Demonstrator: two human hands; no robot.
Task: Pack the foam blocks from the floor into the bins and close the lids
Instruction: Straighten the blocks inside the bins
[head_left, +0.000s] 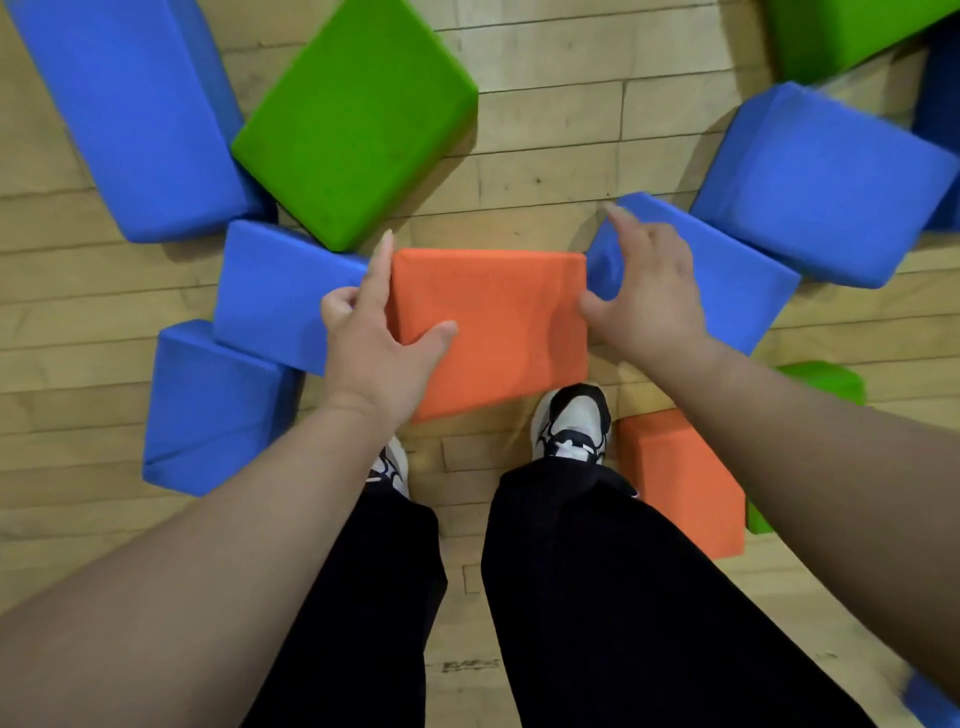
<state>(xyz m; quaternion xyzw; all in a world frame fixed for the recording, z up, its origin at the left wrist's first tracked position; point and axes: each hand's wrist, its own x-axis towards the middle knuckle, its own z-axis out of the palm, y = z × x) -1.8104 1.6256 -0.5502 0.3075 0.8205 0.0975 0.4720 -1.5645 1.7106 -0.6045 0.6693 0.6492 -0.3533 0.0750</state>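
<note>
Mid-pickup on orange block (498, 322), lying flat on floor (545, 171) just ahead of right shoe (571, 421). Gripping its left edge with left hand (374, 332): thumb over the top face, fingers down the side. Right hand (649, 296) spread and relaxed at the right edge, thumb at or just touching the side, holding nothing yet. Probably setting up a two-sided squeeze: wide soft foam, too broad for one hand. Wedged between left blue block (280, 296) and right blue block (737, 291), touching or nearly touching both, so little finger room either side; likely explains fingers held straight and slid into the gaps. Green block (353, 119) just beyond the far left corner. Second orange block (680, 478) beside right shoe, untouched. No bins in view. Early in the task, judging by the number of blocks lying loose.
</note>
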